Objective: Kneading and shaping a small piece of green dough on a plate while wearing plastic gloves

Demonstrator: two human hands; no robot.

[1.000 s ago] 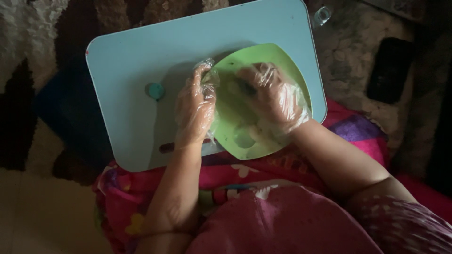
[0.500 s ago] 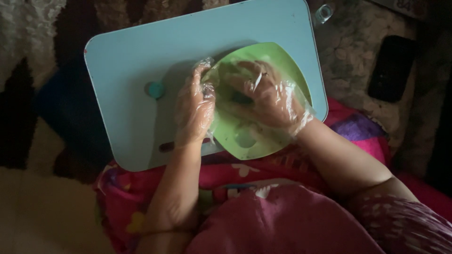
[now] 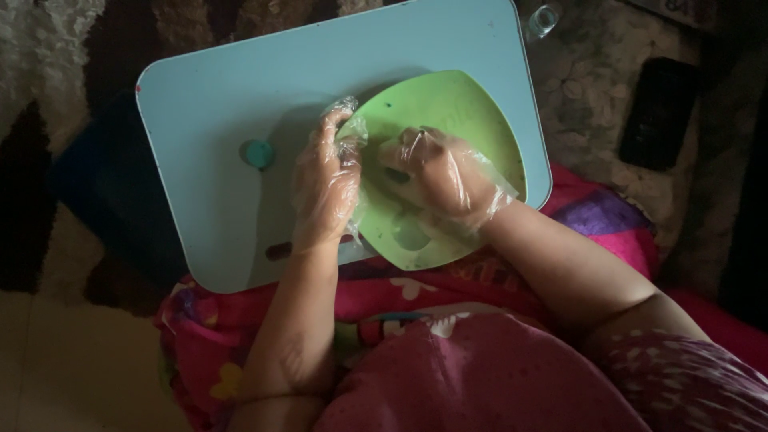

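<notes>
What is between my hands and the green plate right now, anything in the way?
Nothing visible. Both hands, the left hand and the right hand, in thin clear plastic gloves, are already over the green plate on the light blue tray. The small teal knob sits off to the side.

Left hand (image 3: 324, 188): covered by a thin clear glove, palm down, fingers extended forward and slightly curled. Right hand (image 3: 436, 172): gloved likewise, fingers curled inward toward the left hand, fingertips near it. Both forearms bare, converging from the body.

Whatever the gloved hands (image 3: 384, 180) press on the green plate (image 3: 472, 112) is hidden beneath them.
</notes>
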